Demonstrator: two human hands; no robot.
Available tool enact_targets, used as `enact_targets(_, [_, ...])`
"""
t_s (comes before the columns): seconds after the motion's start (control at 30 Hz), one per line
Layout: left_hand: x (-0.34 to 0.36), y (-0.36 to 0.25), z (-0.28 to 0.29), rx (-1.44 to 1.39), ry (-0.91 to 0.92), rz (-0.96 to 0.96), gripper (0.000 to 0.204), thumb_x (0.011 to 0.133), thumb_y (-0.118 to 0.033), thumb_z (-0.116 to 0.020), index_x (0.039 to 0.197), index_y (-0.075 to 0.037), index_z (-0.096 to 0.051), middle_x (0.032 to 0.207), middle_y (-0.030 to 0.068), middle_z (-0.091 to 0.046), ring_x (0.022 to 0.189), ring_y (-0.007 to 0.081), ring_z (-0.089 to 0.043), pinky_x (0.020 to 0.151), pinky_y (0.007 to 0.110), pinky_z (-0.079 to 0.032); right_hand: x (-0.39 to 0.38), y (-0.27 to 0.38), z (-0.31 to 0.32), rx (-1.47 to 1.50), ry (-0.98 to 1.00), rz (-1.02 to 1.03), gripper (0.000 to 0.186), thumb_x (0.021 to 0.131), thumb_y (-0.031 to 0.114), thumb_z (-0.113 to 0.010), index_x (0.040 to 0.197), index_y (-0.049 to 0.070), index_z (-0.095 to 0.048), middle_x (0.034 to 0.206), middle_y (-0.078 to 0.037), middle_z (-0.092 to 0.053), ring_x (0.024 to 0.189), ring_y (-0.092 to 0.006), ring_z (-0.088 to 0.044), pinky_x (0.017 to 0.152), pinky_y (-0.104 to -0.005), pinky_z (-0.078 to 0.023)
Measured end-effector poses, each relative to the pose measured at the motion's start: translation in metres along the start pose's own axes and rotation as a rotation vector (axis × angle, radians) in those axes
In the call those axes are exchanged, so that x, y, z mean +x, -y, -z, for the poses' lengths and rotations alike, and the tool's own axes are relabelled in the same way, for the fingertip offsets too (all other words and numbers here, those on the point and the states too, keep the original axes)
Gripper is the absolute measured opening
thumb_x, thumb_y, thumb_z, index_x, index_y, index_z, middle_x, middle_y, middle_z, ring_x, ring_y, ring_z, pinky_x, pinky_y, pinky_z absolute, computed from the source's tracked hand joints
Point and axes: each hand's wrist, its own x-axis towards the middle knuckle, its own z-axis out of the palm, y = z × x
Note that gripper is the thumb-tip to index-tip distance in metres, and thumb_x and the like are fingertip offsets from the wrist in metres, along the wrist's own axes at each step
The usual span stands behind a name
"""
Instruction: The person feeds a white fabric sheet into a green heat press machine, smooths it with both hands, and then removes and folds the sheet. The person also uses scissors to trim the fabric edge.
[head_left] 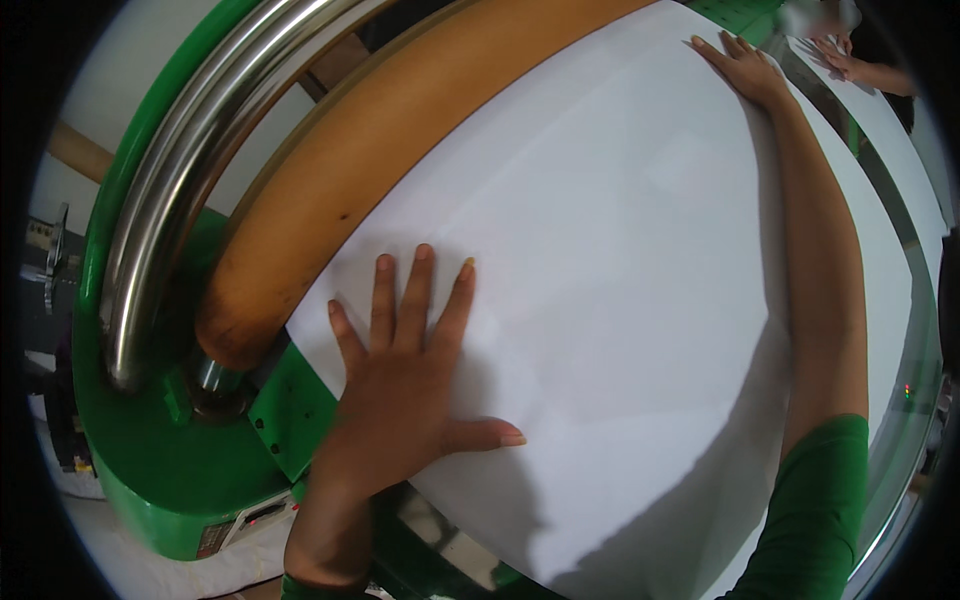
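Observation:
A large white sheet (610, 250) of fabric or paper lies on a green machine, its far edge along an orange-brown roller (400, 110). My left hand (405, 380) lies on the sheet at lower left, fingers spread, just short of that roller. My right hand (750, 70) rests on the sheet's top right corner, fingers reaching over it, my forearm stretched along the right side.
Behind the roller run shiny steel bars (165, 220) inside the green frame (150, 460), which has a small control panel at lower left. At the upper right, another person's hands (840, 65) touch a second white sheet (900, 150) beyond a gap.

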Motion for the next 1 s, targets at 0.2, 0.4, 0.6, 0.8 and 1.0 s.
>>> enact_targets(0.2, [0.001,0.002,0.001,-0.016,0.048,0.043,0.157,0.052,-0.098,-0.066,0.171,-0.008,-0.016,0.176,0.0284,-0.006,0.162,0.0513,0.003,0.119,0.079,0.0,-0.011,0.019,0.025,0.125,0.098,-0.102,0.097,0.094,0.09,-0.032,0.169,0.029,-0.033,0.174,-0.018,-0.029,0.161,-0.0378,-0.026,0.131,-0.0462,-0.023])
enact_targets(0.4, [0.001,0.002,0.002,-0.006,0.052,0.053,0.16,0.048,-0.098,-0.067,0.171,-0.009,-0.015,0.177,0.0278,-0.005,0.162,0.0514,0.003,0.117,0.082,-0.003,-0.019,0.041,0.049,0.206,0.118,-0.203,0.122,0.081,0.103,-0.03,0.169,0.018,-0.032,0.174,-0.017,-0.028,0.162,-0.035,-0.025,0.131,-0.048,-0.021])
enact_targets(0.6, [0.001,0.003,0.003,-0.026,0.058,0.049,0.156,0.052,-0.093,-0.072,0.171,-0.009,-0.016,0.176,0.0282,-0.005,0.162,0.0518,0.002,0.116,0.083,-0.004,-0.012,0.033,0.032,0.206,0.101,-0.176,0.117,0.084,0.101,-0.028,0.169,0.021,-0.032,0.174,-0.017,-0.029,0.161,-0.0399,-0.025,0.13,-0.0493,-0.023])
enact_targets(0.8, [-0.005,0.008,0.002,-0.062,0.036,0.013,0.15,0.059,-0.096,-0.066,0.171,-0.01,-0.017,0.176,0.0293,-0.006,0.162,0.0527,0.003,0.115,0.085,-0.004,-0.005,0.025,0.02,0.181,0.107,-0.205,0.106,0.092,0.093,-0.028,0.169,0.02,-0.033,0.175,-0.013,-0.029,0.161,-0.0371,-0.027,0.13,-0.0479,-0.023])
enact_targets(1.0, [-0.005,0.012,-0.005,-0.004,0.009,-0.01,0.157,0.053,-0.103,-0.057,0.171,-0.008,-0.018,0.175,0.0306,-0.008,0.162,0.0531,0.001,0.117,0.082,-0.001,-0.019,0.029,0.037,0.236,0.099,-0.146,0.109,0.091,0.092,-0.033,0.167,0.014,-0.035,0.172,-0.021,-0.031,0.158,-0.0423,-0.031,0.13,-0.0492,-0.023])
